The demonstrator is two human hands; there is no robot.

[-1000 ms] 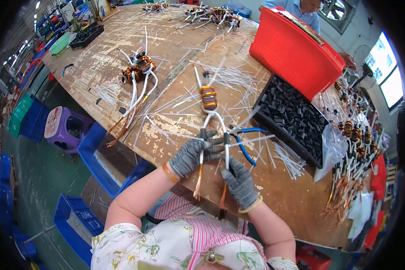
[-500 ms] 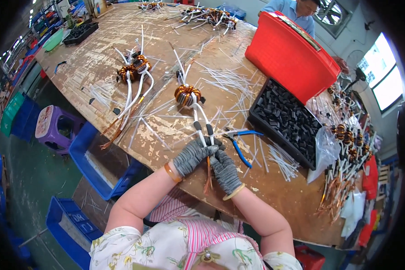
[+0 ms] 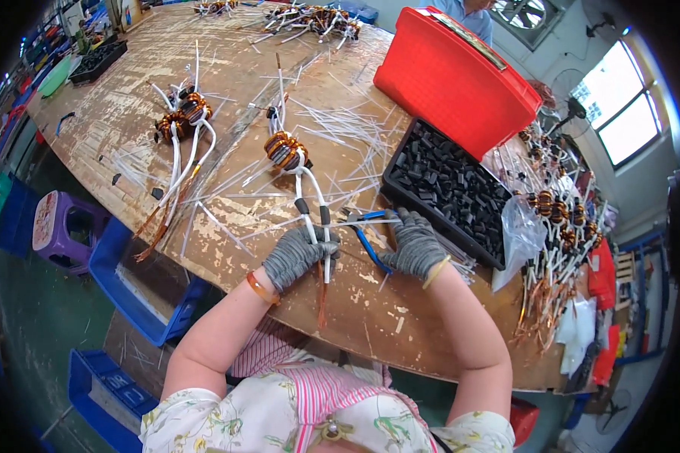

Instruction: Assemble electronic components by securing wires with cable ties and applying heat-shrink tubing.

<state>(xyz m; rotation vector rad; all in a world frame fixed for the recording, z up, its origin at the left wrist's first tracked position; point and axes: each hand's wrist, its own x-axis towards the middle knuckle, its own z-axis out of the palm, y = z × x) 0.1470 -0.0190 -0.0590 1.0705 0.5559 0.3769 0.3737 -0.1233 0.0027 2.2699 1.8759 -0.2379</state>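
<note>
My left hand [image 3: 295,255], in a grey knit glove, is closed around the white-sleeved leads [image 3: 310,226] of a copper-wound ring coil [image 3: 286,151]. Black sleeves [image 3: 302,206] sit partway along the leads, and bare copper strands [image 3: 323,306] stick out below my fingers. My gloved right hand [image 3: 417,245] is apart from the leads, over the blue-handled pliers [image 3: 369,245]. Its thumb lies at the end of one handle, with the fingers spread away from it near the black tray. A thin white strip [image 3: 366,222] runs from the leads toward my right fingertips; whether they touch it is unclear.
A black tray [image 3: 387,181] of short black pieces stands at right, before a red bin [image 3: 453,83]. More coils [image 3: 185,117] lie at left, at the far edge and in a right-hand pile [image 3: 555,215]. White strips [image 3: 340,124] are scattered about. A person [image 3: 472,21] is behind the bin.
My right hand has left the leads and moved right to the pliers. My left hand still grips the leads. The coil has turned slightly, and the whole view has shifted.
</note>
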